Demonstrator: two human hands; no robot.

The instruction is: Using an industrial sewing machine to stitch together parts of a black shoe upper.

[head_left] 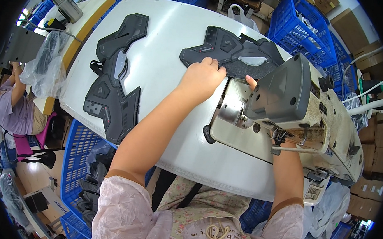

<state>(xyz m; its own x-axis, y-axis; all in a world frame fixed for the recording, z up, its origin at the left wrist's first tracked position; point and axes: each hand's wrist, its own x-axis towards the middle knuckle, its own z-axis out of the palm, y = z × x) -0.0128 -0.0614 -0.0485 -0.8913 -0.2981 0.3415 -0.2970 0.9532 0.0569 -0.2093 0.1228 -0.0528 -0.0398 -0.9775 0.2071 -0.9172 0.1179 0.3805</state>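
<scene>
We are in a sewing workshop with the look of a factory: a heavy sewing machine [283, 92] sits in our white table [174, 44], where flat black pieces [103, 92] lie. Around us stand blue plastic crates [288, 40], one heaped with black parts [91, 190], and stacked cardboard boxes [376, 152], and to our left another person [18, 111] sits by a bench [78, 42]

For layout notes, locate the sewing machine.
In the head view, the sewing machine stands on the right side of the white table, partly hiding the right forearm, right of the left hand.
</scene>
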